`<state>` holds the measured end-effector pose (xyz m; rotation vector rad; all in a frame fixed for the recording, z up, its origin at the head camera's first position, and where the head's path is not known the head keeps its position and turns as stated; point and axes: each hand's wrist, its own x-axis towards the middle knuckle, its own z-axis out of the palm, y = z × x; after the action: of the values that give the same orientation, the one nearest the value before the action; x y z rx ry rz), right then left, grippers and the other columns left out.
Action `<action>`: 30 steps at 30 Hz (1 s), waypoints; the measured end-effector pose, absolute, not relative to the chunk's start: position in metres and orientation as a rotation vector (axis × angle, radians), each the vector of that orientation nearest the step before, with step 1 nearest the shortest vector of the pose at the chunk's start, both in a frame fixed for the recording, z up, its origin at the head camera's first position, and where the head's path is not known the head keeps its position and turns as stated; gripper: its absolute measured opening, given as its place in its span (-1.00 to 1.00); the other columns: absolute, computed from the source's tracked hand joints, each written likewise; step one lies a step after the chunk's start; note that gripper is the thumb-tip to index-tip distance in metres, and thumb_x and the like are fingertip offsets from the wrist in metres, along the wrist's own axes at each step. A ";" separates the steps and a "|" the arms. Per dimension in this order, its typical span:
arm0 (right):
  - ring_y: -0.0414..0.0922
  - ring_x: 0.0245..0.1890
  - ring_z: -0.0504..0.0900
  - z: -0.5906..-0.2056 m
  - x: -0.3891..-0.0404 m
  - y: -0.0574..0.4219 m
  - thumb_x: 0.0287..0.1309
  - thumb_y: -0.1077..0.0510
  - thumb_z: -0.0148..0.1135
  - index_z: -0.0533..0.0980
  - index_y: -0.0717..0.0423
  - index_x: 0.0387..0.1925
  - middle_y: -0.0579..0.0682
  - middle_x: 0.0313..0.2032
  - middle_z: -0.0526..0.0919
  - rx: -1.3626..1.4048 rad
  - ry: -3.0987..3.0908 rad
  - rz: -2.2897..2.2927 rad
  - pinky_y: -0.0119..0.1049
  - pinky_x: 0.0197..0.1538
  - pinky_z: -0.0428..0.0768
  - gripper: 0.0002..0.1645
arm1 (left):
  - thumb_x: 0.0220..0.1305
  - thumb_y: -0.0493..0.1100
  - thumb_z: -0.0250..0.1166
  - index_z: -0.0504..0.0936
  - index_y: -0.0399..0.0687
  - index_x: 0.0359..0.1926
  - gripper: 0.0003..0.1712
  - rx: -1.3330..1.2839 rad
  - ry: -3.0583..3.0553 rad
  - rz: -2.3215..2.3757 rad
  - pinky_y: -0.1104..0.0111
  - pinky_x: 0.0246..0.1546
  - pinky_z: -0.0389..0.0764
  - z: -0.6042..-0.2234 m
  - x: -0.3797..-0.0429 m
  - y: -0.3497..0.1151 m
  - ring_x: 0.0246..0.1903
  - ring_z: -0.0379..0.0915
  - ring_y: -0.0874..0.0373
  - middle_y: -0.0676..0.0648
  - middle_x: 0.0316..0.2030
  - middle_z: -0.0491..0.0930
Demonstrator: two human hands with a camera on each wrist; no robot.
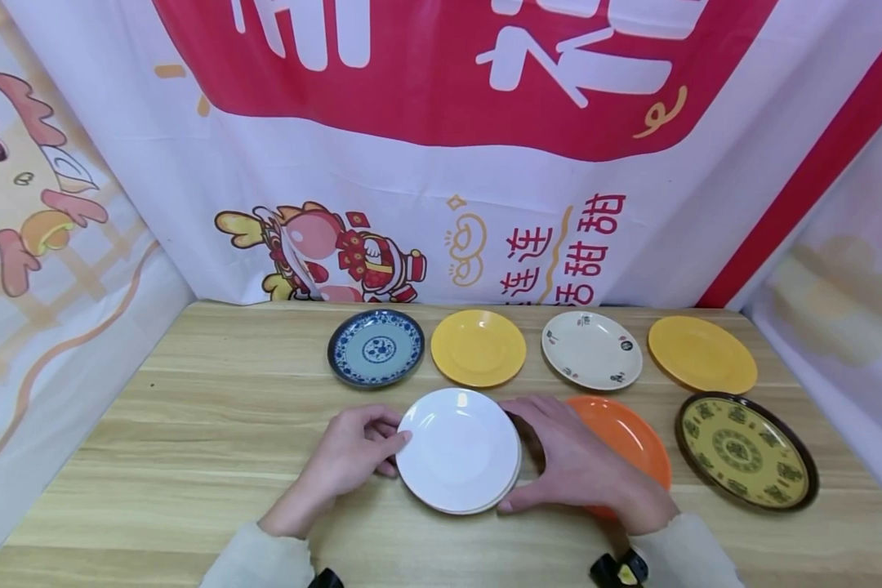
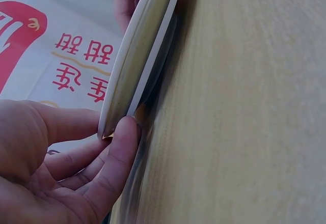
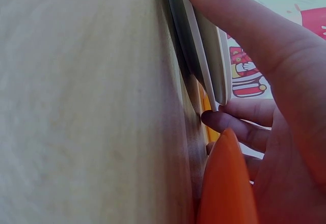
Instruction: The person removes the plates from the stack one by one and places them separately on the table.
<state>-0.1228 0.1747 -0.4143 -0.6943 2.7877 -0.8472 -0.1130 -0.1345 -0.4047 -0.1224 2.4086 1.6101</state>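
Observation:
Two round white plates (image 1: 459, 451), one stacked on the other, are in front of the person in the head view. The left hand (image 1: 358, 449) pinches the top plate's left rim, its thumb on the upper face and its fingers at the edge. In the left wrist view a gap shows between the top plate (image 2: 118, 63) and the lower plate (image 2: 153, 56). The right hand (image 1: 569, 453) spans the stack's right side, thumb near and fingers far. In the right wrist view its thumb and fingertips touch the lower plate's rim (image 3: 204, 66).
An orange plate (image 1: 628, 437) lies partly under the right forearm. Behind stand a blue patterned plate (image 1: 376, 349), a yellow plate (image 1: 478, 348), a white decorated plate (image 1: 591, 350) and another yellow plate (image 1: 701, 354). A dark-rimmed olive plate (image 1: 746, 451) lies at right. Printed cloth (image 1: 441, 180) hangs behind.

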 end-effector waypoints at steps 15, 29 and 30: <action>-0.14 0.38 0.45 -0.414 -0.122 0.175 -0.48 -0.58 0.73 0.42 -0.38 0.49 -0.32 0.31 0.54 -0.740 2.809 -0.850 0.11 0.49 0.49 0.37 | 0.40 -0.34 0.41 0.73 -0.33 0.08 -0.72 -0.176 2.392 1.705 0.32 -0.44 0.80 -0.402 -0.116 -0.140 -0.45 0.66 0.11 -0.21 -0.17 0.75; -0.12 0.41 0.45 -0.414 -0.122 0.175 -0.49 -0.57 0.74 0.42 -0.40 0.49 -0.30 0.35 0.54 -0.723 2.806 -0.856 0.14 0.52 0.45 0.38 | 0.43 -0.31 0.38 0.64 -0.40 0.16 -0.65 -0.221 2.232 1.858 0.32 -0.35 0.81 -0.408 -0.120 -0.153 -0.44 0.68 0.10 -0.24 -0.10 0.79; -0.12 0.41 0.45 -0.414 -0.122 0.175 -0.49 -0.57 0.74 0.42 -0.40 0.49 -0.30 0.35 0.54 -0.721 2.805 -0.856 0.14 0.52 0.45 0.38 | 0.44 -0.31 0.38 0.64 -0.40 0.16 -0.64 -0.220 2.224 1.860 0.33 -0.34 0.81 -0.407 -0.120 -0.154 -0.44 0.69 0.11 -0.24 -0.10 0.80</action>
<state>-0.1219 0.1747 -0.4145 -0.7211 2.8046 -0.8564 -0.1196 -0.1541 -0.4070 -0.2195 2.2239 1.8598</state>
